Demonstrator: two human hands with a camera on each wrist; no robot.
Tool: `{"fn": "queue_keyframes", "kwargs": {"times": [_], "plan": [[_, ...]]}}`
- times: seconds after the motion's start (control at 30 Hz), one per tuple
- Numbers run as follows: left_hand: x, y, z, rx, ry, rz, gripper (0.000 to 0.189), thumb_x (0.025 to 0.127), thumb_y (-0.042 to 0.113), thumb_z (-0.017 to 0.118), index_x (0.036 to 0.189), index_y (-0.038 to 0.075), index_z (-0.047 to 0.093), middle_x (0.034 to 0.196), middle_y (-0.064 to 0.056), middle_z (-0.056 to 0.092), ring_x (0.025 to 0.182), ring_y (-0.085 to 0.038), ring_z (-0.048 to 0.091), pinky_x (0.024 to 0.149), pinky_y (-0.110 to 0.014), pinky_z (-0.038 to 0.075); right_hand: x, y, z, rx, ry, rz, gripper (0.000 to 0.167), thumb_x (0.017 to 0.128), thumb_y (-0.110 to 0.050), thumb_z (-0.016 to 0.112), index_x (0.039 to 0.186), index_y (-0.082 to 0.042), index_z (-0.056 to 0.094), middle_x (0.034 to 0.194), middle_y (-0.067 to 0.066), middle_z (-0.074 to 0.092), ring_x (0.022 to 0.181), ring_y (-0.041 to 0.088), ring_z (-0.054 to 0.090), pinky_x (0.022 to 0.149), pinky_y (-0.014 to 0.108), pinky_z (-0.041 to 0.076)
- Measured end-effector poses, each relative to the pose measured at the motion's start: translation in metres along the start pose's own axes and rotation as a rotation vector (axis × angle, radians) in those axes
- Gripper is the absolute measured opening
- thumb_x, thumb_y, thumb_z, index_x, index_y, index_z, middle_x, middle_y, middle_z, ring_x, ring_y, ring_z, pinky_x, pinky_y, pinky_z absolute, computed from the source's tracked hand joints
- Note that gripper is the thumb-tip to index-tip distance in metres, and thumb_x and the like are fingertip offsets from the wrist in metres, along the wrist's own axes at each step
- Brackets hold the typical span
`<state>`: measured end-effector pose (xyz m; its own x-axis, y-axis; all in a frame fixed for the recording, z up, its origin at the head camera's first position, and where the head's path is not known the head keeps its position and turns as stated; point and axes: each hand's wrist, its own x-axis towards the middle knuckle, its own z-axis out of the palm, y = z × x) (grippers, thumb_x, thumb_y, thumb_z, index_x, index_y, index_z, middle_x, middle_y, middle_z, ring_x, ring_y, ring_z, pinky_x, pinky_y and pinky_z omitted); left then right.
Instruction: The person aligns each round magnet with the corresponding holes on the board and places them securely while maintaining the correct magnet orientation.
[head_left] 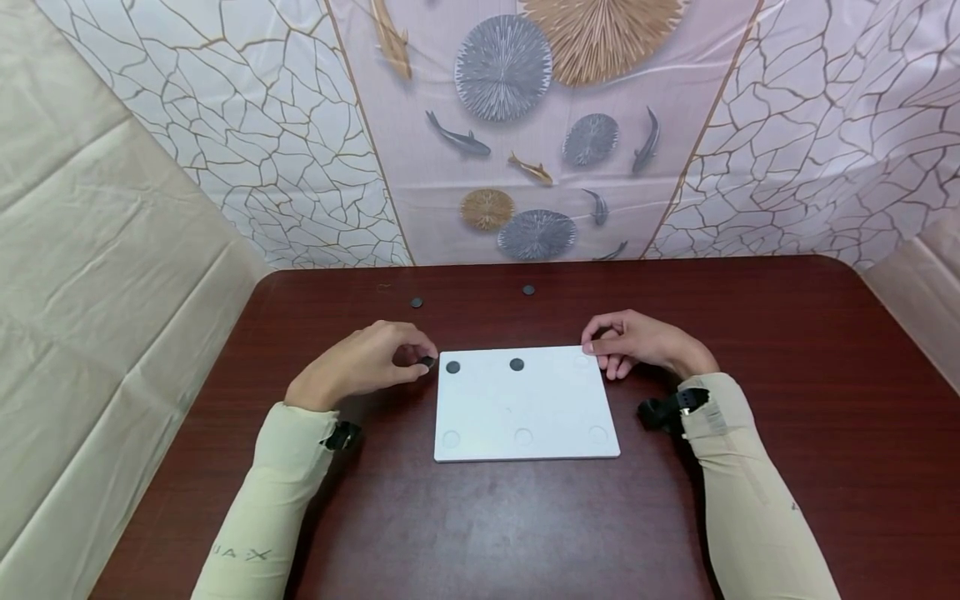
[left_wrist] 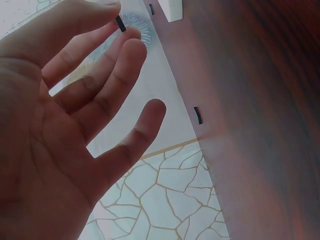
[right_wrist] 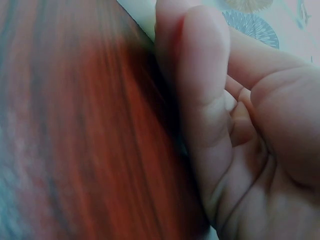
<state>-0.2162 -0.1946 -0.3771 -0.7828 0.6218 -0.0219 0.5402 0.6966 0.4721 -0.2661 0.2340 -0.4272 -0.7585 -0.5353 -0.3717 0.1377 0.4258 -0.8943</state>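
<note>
A flat white board [head_left: 525,408] lies on the table with shallow round recesses along its near and far edges. Two black discs sit on its far row, one in the left corner [head_left: 453,367] and one at the middle [head_left: 517,364]. Just off the far left corner, my left hand [head_left: 367,360] pinches another small black disc [left_wrist: 120,23] between thumb and fingertips, edge-on in the left wrist view. At the far right corner my right hand [head_left: 641,343] holds the board between thumb and fingers, close to the recess there.
Behind the board, two more black discs lie on the dark wooden table [head_left: 787,433], one at the left [head_left: 417,302] and one nearer the middle [head_left: 528,290]. Patterned cloth [head_left: 300,142] hangs along the table's far edge, with plain beige cloth [head_left: 112,292] at the left.
</note>
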Motion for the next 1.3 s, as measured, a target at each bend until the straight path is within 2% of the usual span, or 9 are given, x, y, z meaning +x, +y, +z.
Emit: {"fn": "queue_keyframes", "kwargs": {"times": [0.33, 0.5, 0.87, 1.2, 1.3], "plan": [[0.004, 0.005, 0.009, 0.013, 0.013, -0.009, 0.021, 0.095, 0.012, 0.075, 0.115, 0.019, 0.078, 0.099, 0.011, 0.068, 0.088, -0.01, 0.064, 0.08, -0.032, 0.053, 0.0, 0.002, -0.001, -0.011, -0.004, -0.011, 0.027, 0.104, -0.015, 0.068, 0.12, 0.007, 0.061, 0.072, 0.007, 0.065, 0.063, 0.019, 0.07, 0.059, 0.03, 0.06], [0.008, 0.008, 0.015, 0.044, 0.029, 0.003, 0.025, 0.094, 0.012, 0.073, 0.119, 0.017, 0.076, 0.096, 0.009, 0.066, 0.087, -0.01, 0.062, 0.077, -0.032, 0.052, 0.0, 0.001, -0.001, -0.012, -0.005, -0.015, 0.026, 0.104, -0.015, 0.068, 0.119, 0.006, 0.062, 0.071, 0.006, 0.065, 0.064, 0.018, 0.07, 0.059, 0.029, 0.06], [0.013, 0.014, 0.024, 0.115, 0.022, 0.013, 0.021, 0.096, 0.011, 0.07, 0.114, 0.02, 0.077, 0.108, 0.009, 0.067, 0.089, -0.009, 0.064, 0.077, -0.03, 0.053, -0.001, 0.0, -0.001, -0.013, -0.005, -0.013, 0.027, 0.104, -0.014, 0.068, 0.12, 0.007, 0.061, 0.074, 0.008, 0.066, 0.064, 0.018, 0.069, 0.06, 0.029, 0.06], [0.016, 0.022, 0.03, 0.195, 0.053, 0.025, 0.019, 0.095, 0.012, 0.073, 0.111, 0.02, 0.077, 0.109, 0.006, 0.069, 0.072, -0.008, 0.057, 0.066, -0.027, 0.049, -0.001, -0.001, 0.0, -0.002, -0.009, -0.009, 0.027, 0.104, -0.014, 0.067, 0.12, 0.008, 0.061, 0.073, 0.008, 0.065, 0.064, 0.019, 0.07, 0.06, 0.03, 0.06], [0.018, 0.024, 0.032, 0.217, 0.053, 0.019, 0.016, 0.096, 0.016, 0.074, 0.111, 0.02, 0.077, 0.108, 0.006, 0.069, 0.073, -0.005, 0.056, 0.063, -0.026, 0.048, 0.0, 0.0, 0.001, -0.005, -0.004, -0.007, 0.028, 0.104, -0.014, 0.068, 0.12, 0.008, 0.061, 0.074, 0.009, 0.064, 0.063, 0.019, 0.07, 0.06, 0.03, 0.06]]}}
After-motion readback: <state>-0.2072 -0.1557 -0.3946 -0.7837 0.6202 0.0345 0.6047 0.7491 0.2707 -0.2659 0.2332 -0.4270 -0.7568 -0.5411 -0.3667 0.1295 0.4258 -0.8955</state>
